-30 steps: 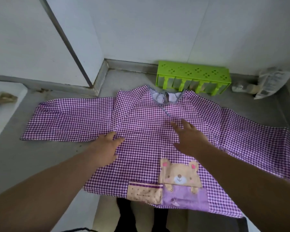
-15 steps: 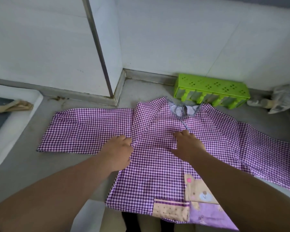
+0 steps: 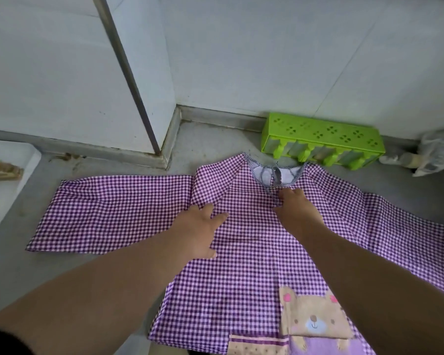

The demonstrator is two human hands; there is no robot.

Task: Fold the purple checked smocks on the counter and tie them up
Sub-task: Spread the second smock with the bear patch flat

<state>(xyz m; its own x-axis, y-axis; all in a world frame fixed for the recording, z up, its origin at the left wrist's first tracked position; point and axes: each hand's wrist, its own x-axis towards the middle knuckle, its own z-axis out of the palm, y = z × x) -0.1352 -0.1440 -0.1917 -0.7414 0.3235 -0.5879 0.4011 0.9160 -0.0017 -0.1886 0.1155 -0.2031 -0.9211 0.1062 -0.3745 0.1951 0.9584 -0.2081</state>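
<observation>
Head view: the purple checked smock [image 3: 241,265] lies spread flat on the grey counter [image 3: 215,139]. The left hand [image 3: 199,231] presses it with straight, relaxed fingers; the right hand [image 3: 296,210] lies flat, fingertips just below the neckline ties [image 3: 276,175]. A green rack [image 3: 323,139] stands beyond them.

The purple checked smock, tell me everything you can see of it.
The purple checked smock lies spread flat, front up, on the grey counter, both sleeves stretched sideways. Thin woven-looking gingham; striped neck binding with a grey tie at the neckline; bear applique above patch pockets at the hem. The left hand and right hand press flat on its chest.
</observation>
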